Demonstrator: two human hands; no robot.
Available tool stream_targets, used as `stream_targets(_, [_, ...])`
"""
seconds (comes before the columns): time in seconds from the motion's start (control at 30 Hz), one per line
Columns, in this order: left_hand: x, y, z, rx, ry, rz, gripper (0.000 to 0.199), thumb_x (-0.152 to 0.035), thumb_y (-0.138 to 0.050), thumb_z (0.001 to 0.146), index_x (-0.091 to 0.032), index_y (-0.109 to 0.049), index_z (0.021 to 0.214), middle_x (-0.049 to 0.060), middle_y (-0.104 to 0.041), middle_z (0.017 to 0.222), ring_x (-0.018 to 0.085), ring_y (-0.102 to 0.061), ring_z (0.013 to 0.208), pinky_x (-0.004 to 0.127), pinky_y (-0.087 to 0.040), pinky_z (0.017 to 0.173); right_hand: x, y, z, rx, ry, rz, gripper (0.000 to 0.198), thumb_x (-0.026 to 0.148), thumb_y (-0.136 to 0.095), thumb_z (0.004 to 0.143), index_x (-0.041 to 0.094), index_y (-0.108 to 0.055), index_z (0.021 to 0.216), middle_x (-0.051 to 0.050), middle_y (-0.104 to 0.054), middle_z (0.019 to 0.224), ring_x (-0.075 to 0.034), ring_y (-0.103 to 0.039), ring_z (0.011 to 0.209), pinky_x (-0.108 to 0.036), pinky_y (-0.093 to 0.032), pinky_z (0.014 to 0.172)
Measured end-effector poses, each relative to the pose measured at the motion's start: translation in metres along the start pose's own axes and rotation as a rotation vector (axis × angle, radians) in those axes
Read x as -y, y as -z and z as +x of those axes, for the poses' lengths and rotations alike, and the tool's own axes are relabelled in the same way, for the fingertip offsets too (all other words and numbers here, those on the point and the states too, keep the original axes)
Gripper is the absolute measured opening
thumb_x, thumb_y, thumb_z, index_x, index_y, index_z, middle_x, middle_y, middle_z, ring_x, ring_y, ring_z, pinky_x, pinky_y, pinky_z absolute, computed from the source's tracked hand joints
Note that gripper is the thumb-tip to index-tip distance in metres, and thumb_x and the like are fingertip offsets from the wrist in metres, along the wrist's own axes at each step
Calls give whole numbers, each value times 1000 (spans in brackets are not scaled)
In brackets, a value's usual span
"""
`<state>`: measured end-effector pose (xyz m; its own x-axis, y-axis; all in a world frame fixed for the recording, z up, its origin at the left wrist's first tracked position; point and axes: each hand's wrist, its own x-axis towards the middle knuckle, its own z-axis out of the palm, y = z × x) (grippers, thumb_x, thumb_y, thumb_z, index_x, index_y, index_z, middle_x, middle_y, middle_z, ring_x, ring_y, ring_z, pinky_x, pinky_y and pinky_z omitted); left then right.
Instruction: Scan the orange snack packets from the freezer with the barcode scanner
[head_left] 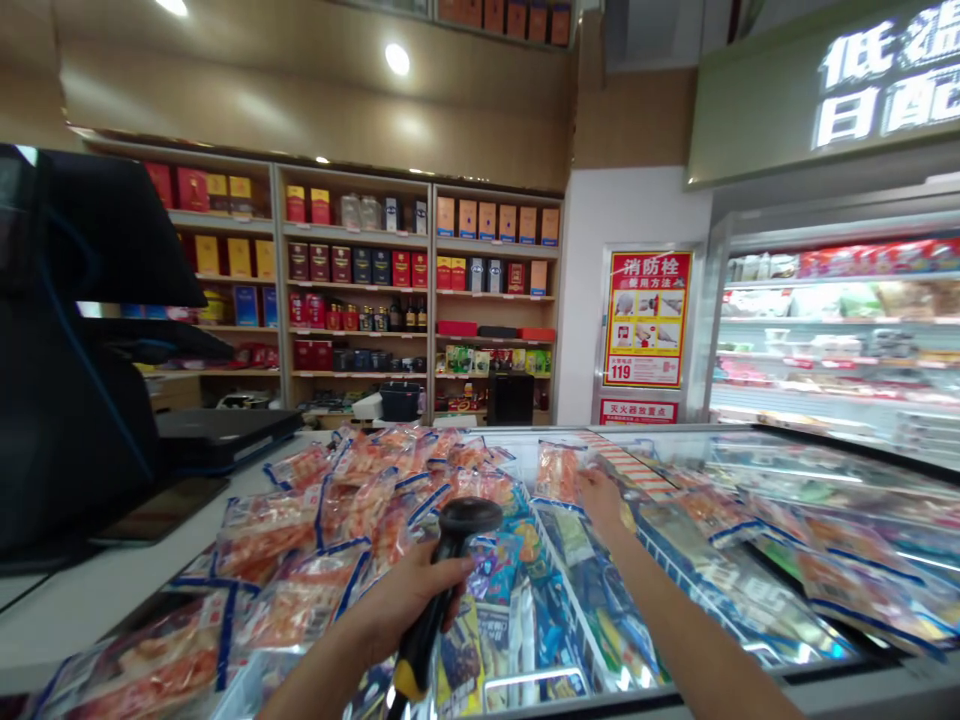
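Note:
My left hand [409, 595] grips a black handheld barcode scanner [450, 570] with a yellow butt, its head pointing away over the freezer. My right hand [604, 500] reaches forward and holds a clear packet of orange frozen food [559, 470] upright above the open chest freezer [675, 690]. A pile of similar orange packets with blue edges [330, 540] covers the freezer lid and counter to the left of both hands. Below the scanner, blue and mixed packets [517, 610] lie in wire-divided freezer compartments.
A black checkout screen and terminal [82, 330] stand at the left on a white counter [90, 590]. Wooden shelves of boxed goods and bottles [360, 290] line the back wall. A lit chilled display case [840, 330] stands at the right beside a red fire-hydrant poster [646, 318].

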<state>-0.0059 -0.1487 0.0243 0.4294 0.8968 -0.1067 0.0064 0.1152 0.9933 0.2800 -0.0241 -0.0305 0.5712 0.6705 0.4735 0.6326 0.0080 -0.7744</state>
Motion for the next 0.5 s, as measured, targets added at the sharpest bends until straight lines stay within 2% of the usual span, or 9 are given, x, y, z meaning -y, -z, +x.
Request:
stream_targets(0.17, [-6,0,-13,-45,-41,-29,20,-31,-57,61,-17,-43,61,-6,-46,44,6,-42,37,19,-32,40,28,-12,-13,27,28,97,31,33,-42,66,12,-61,79,-9,-64,74,-19,-57,69,-25,-40,61])
stream_targets(0.3, [-8,0,-17,-26,-64,-49,18,-29,-57,62,-17,-43,63,-6,-45,45,6,-42,38,19,-32,40,36,-13,-22,46,25,193,31,34,-41,65,12,-59,77,-8,-64,72,-19,-57,67,-25,-40,60])
stream_targets(0.5, [-7,5,-13,-4,-81,-52,23,-34,-57,62,-17,-41,60,-6,-46,44,6,-42,38,19,-33,41,40,-9,-21,45,28,202,31,35,-42,64,13,-59,78,-7,-65,72,-18,-57,68,-25,-40,61])
